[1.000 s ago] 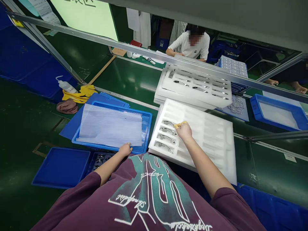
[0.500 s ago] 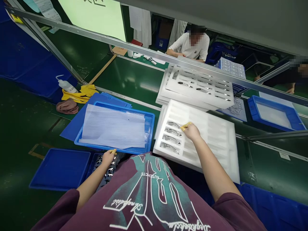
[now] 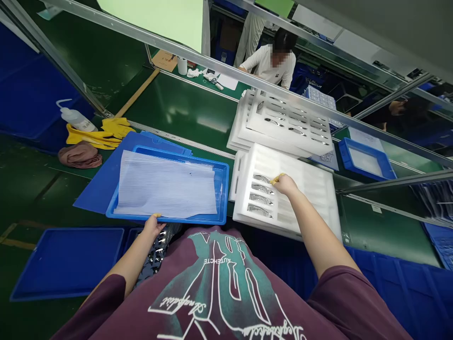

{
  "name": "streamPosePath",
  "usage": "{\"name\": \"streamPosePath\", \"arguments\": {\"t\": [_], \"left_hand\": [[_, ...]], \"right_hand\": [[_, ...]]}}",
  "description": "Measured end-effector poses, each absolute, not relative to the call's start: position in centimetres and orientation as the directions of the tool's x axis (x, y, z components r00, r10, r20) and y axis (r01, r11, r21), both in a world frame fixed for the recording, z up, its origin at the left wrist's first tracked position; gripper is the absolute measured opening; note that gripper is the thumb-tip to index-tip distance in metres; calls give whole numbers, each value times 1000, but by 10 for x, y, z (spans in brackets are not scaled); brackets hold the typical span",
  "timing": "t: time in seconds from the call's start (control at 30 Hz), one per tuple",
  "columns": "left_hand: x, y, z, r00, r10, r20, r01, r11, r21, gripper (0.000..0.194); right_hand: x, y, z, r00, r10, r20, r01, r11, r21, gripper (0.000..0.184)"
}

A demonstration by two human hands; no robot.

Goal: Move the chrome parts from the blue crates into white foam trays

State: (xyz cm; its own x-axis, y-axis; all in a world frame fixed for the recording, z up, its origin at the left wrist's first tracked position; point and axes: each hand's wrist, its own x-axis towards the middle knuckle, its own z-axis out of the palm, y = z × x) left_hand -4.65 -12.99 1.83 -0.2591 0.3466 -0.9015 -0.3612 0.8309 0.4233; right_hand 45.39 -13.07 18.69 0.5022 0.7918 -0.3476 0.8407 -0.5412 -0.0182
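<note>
My right hand, with yellow finger cots, is pinched closed on the right end of the topmost chrome handle in a white foam tray. Three more chrome handles lie in the slots below it. My left hand is curled closed at the front rim of a blue tray that holds white ribbed sheets. What its fingers hold is hidden. Just under that hand is a dark tray of shiny parts.
A stack of foam trays with chrome handles stands behind. A blue lid lies at front left. A squeeze bottle, yellow gloves and a brown cloth sit far left. A person in a white shirt sits beyond an aluminium rail.
My left hand dropped from the blue tray's rim toward the dark parts tray and is now curled at the rim. My right hand stays at the top handle. The camera tilted.
</note>
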Motion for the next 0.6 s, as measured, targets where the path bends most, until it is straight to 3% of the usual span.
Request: {"name": "streamPosePath", "arguments": {"t": [0.1, 0.2, 0.33, 0.47, 0.6], "left_hand": [[-49, -128, 16, -244, 354, -903, -342, 840, 421, 29], [-53, -129, 20, -259, 353, -899, -351, 833, 428, 23], [-65, -130, 38, -296, 350, -889, -381, 810, 446, 24], [-85, -136, 66, -322, 345, -881, -447, 765, 463, 26], [-104, -159, 101, -314, 313, -896, -566, 696, 442, 26]], "right_hand": [[449, -133, 191, 564, 755, -333, 801, -598, 0, 18], [438, -146, 187, 637, 746, -195, 750, -658, -66, 31], [423, -172, 171, 587, 801, -116, 763, -596, -253, 48], [404, -198, 159, 632, 775, -2, 672, -549, -498, 53], [364, -223, 155, 583, 804, 118, 560, -293, -775, 50]]}}
